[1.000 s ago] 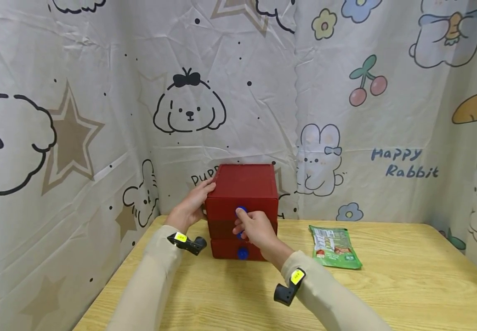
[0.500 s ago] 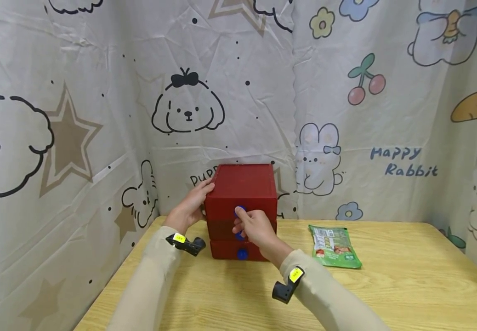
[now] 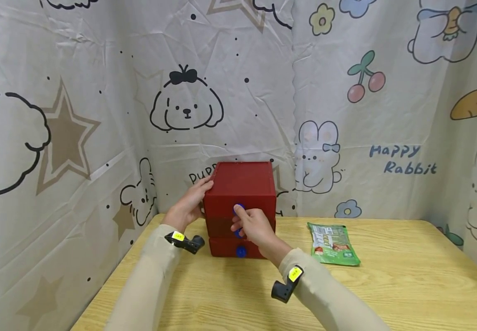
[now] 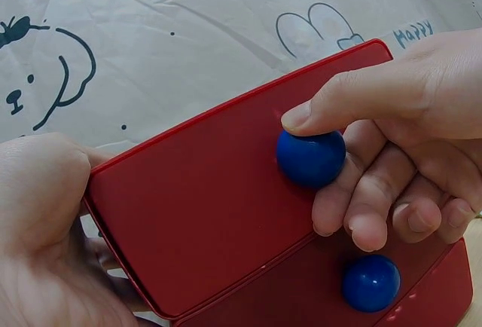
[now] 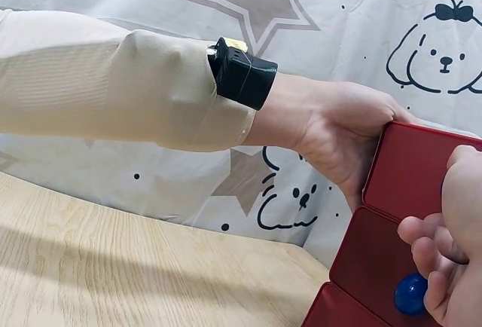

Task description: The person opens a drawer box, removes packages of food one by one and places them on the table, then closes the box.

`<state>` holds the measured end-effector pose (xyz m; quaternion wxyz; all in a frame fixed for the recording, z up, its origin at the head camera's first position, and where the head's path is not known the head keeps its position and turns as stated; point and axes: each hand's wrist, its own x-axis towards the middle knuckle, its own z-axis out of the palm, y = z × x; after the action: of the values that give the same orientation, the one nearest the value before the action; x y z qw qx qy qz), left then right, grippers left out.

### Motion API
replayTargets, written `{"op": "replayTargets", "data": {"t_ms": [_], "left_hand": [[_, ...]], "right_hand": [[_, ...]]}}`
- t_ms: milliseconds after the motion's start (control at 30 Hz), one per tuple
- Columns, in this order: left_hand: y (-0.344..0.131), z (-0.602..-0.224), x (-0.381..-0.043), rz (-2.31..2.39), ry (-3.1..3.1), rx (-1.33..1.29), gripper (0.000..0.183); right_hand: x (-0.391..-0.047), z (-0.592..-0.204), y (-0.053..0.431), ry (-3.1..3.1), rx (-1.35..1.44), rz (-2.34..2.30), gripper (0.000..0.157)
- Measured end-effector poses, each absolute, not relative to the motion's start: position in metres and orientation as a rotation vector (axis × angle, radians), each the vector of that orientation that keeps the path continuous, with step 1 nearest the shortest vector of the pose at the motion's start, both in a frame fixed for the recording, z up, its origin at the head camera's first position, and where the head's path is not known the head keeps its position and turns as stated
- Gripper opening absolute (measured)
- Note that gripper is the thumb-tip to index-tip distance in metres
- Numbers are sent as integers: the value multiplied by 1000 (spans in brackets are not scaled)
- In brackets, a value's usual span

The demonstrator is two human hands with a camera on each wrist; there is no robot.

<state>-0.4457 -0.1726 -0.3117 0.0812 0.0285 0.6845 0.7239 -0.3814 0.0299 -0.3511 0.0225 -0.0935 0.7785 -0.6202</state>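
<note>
A red box of drawers stands on the table, its front facing me. Three drawer fronts are stacked one above another, each with a round blue knob. My right hand pinches the top knob between thumb and curled index finger. Its other fingers hang bent over the middle knob, apart from it as far as I can tell. The bottom knob is untouched. Along the box's left side lies my left hand, fingers extended and pressed to the wall. Its far fingertips are partly hidden.
A green printed snack pouch lies flat on the wooden table, right of the box. Close behind the box hangs a white curtain with cartoon drawings, and it also runs along the left side. Each sleeve carries a small black camera.
The head view has tilted slightly, so everything sits a little higher or lower in frame. Both hands keep their places on the box and the top knob.
</note>
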Motion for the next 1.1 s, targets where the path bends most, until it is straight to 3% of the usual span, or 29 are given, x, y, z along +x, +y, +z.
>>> {"op": "replayTargets", "data": {"t_ms": [333,600,1100], "left_hand": [[-175,-309,-448,2159,2060,91,58],[-174,-310,-449,2166,2055,83,57],[-175,-313,-444,2157,2079,107,57]], "right_hand": [[-375,-351,33,2355,-228,-1940,57],[-369,-373,42,2246,-50,-1987,50],[-370,-412,21,2112,36,-2137,62]]}}
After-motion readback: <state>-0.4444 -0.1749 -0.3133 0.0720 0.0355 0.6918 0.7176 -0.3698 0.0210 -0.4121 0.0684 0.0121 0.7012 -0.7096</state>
